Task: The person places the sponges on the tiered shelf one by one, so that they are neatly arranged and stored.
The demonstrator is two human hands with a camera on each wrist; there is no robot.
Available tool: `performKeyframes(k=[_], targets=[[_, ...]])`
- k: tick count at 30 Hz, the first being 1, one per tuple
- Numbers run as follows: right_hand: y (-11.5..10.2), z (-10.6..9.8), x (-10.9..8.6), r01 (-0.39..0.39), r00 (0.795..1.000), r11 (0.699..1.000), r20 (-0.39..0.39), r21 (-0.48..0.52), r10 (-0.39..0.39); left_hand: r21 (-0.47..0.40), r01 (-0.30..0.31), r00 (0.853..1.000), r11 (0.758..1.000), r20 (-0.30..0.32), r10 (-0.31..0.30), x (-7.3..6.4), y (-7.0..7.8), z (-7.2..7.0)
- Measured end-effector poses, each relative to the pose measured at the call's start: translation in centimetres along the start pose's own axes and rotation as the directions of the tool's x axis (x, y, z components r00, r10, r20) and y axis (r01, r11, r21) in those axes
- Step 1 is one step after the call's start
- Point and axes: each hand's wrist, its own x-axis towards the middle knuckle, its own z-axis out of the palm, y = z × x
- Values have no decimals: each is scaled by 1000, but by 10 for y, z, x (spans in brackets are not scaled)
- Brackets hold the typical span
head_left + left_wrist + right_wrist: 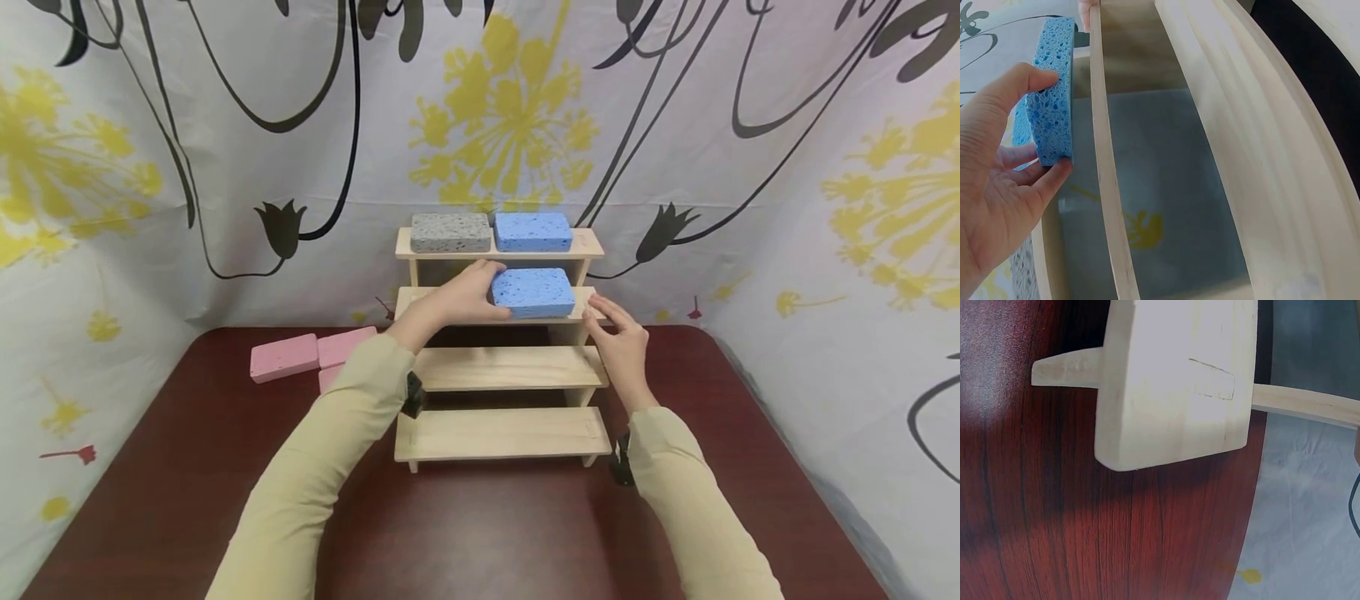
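A blue sponge is over the second shelf from the top of a wooden tiered stand. My left hand grips it by its left end. In the left wrist view the thumb lies on one side of the blue sponge and the fingers on the other. My right hand is at that shelf's right end, its fingertips right at the board, with no sponge in it. On the top shelf sit a grey sponge and another blue sponge, side by side.
Several pink sponges lie on the dark red table, left of the stand, partly hidden by my left sleeve. Bare boards form the two lower shelves. A patterned cloth hangs behind and along both sides.
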Motion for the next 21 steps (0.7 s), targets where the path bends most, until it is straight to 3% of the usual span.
performKeyframes(k=[6, 12, 17, 21], targets=[[-1, -1, -2, -16, 1000, 1000, 4, 14, 16, -19, 42, 998, 999, 44, -41, 13, 3, 9], [-2, 1, -3, -13, 1000, 1000, 8, 2, 13, 1, 52, 997, 999, 59, -52, 13, 1, 16], [-3, 0, -2, -12, 1000, 1000, 5, -2, 12, 12, 37, 999, 999, 14, -37, 5, -1, 17], [0, 1, -1, -16, 1000, 1000, 1, 4, 16, 5, 2, 999, 1000, -48, -2, -14, -11, 13]])
